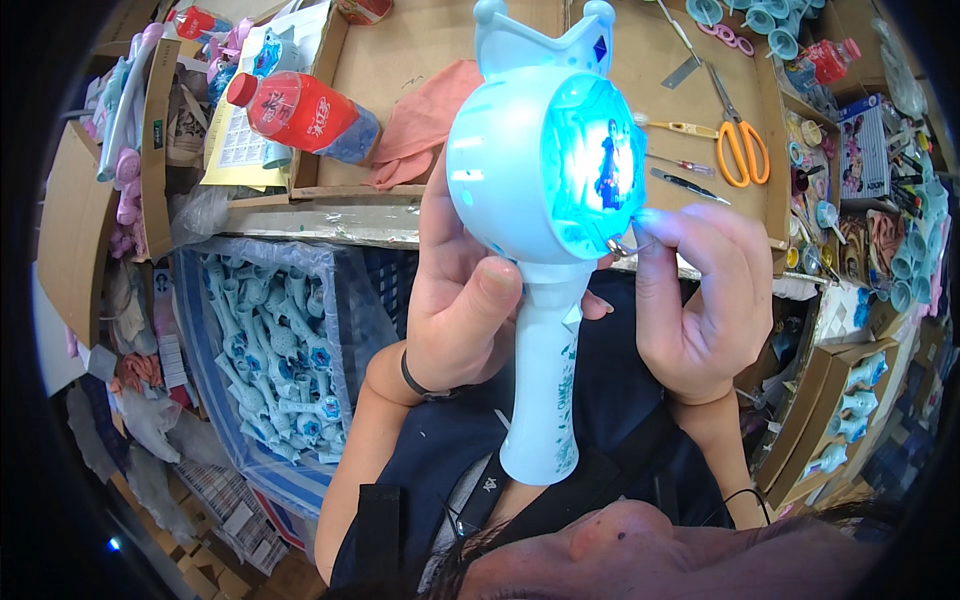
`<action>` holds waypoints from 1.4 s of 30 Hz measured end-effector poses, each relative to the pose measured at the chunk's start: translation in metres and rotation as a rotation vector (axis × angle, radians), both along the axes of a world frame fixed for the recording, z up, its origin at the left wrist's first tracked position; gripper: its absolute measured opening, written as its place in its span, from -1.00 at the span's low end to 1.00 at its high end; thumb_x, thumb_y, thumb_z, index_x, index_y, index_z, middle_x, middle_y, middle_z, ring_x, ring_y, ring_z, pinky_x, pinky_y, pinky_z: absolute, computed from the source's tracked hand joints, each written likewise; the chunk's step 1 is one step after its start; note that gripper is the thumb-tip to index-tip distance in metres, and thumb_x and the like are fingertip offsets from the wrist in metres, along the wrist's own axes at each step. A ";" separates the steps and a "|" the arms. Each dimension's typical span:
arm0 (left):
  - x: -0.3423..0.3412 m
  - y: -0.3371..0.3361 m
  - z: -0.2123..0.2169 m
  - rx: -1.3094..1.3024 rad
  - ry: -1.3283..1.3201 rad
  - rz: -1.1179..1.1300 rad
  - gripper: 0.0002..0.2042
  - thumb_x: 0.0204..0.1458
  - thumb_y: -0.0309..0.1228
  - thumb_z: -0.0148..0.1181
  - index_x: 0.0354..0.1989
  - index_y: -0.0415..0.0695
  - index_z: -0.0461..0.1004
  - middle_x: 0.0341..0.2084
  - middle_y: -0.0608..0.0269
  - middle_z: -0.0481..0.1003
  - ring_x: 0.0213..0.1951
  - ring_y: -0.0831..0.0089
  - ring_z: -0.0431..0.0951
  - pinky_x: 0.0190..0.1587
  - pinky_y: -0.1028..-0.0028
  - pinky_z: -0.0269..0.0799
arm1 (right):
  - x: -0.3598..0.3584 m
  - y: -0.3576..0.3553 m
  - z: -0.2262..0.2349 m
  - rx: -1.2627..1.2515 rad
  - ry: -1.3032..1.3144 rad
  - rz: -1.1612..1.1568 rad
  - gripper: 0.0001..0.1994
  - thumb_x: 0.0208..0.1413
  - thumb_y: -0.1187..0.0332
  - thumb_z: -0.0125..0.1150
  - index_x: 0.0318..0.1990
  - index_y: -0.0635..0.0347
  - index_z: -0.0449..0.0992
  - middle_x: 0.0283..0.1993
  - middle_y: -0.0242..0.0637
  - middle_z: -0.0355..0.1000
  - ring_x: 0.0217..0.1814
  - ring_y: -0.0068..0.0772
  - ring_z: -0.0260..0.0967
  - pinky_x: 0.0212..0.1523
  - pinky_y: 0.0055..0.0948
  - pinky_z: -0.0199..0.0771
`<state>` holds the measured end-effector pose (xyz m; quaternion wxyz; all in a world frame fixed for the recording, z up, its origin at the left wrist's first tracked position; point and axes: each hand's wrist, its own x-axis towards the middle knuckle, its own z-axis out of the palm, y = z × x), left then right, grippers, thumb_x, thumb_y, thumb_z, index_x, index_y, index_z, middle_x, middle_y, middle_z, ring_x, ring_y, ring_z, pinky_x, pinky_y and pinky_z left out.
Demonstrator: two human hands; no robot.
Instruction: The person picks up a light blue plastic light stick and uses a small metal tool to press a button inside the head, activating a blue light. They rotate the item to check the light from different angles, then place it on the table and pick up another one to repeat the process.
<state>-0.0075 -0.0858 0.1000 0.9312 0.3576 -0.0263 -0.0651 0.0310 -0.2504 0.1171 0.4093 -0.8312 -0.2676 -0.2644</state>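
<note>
A pale blue light stick (545, 370) stands nearly upright in front of me, a crown-shaped piece (545, 40) on top of its round head. The head's round window (600, 150) glows bright blue, with a small dark figure inside. My left hand (455, 270) is closed around the back and neck of the light stick, thumb on the near side. My right hand (705, 290) is closed in a pinch at the window's lower right rim. A small shiny metal-looking bit (620, 247) shows beside those fingertips; what they pinch is too small to make out.
On the cardboard-lined bench lie a red-labelled bottle (310, 115), a pink cloth (430, 120), orange-handled scissors (740, 145) and a dark pointed tool (690, 185). A blue striped bag (215, 370) below left holds many pale blue pieces. Boxes of parts (830, 420) stand at the right.
</note>
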 end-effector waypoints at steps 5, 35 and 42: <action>0.002 0.001 -0.002 -0.040 0.018 -0.016 -0.33 0.14 -0.28 -0.02 0.31 0.23 -0.31 0.15 -0.03 0.11 0.01 0.05 0.39 -0.16 0.14 0.53 | 0.004 0.003 0.003 -0.034 0.003 -0.004 -0.74 -0.27 0.67 0.25 -0.32 0.26 0.51 -0.38 -0.21 0.37 -0.41 -0.27 0.37 -0.40 -0.46 0.40; -0.003 0.000 0.003 -0.019 -0.025 0.026 -0.23 0.07 -0.39 0.07 0.31 0.21 -0.36 0.20 0.02 0.01 0.08 0.12 0.32 -0.15 0.11 0.52 | 0.000 0.002 -0.006 0.079 0.024 0.009 -0.82 -0.15 0.69 0.22 -0.33 0.33 0.47 -0.34 -0.18 0.38 -0.34 -0.38 0.32 -0.31 -0.55 0.33; -0.004 -0.001 0.002 0.007 -0.040 0.029 -0.23 0.07 -0.39 0.06 0.32 0.20 -0.37 0.21 0.01 0.00 0.07 0.12 0.34 -0.17 0.14 0.54 | 0.001 0.000 -0.004 0.061 -0.016 -0.005 -0.72 -0.26 0.70 0.26 -0.30 0.27 0.50 -0.38 -0.21 0.37 -0.42 -0.30 0.36 -0.44 -0.51 0.38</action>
